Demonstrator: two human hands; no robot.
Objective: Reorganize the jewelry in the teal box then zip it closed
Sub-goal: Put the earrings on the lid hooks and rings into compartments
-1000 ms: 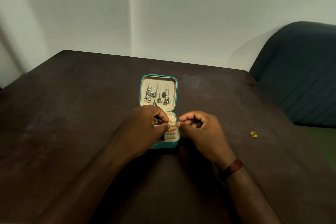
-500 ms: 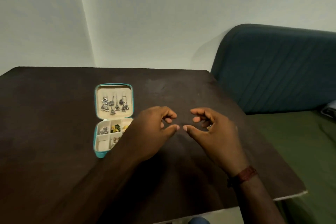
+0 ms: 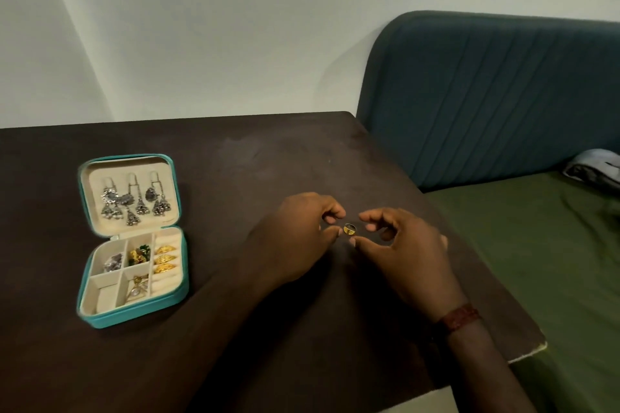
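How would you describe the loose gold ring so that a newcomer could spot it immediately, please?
On the dark table, look right of the open teal box, between the two hands. The gold ring lies there, between the fingertips, the only jewelry outside the box.

The room is dim, with soft, even light that seems to come from above and a little to the left, though its source is out of view. The pale wall (image 3: 235, 27) is the brightest area and shades to grey in its corner. The dark table (image 3: 268, 161) swallows detail, and both hands cast faint, diffuse shadows on it. No hard glare shows. Wide-angle bending tilts the wall corner and bows the table edges. Focus is soft overall: the earrings in the box (image 3: 134, 238) look smeared, and the frame edges are softer still
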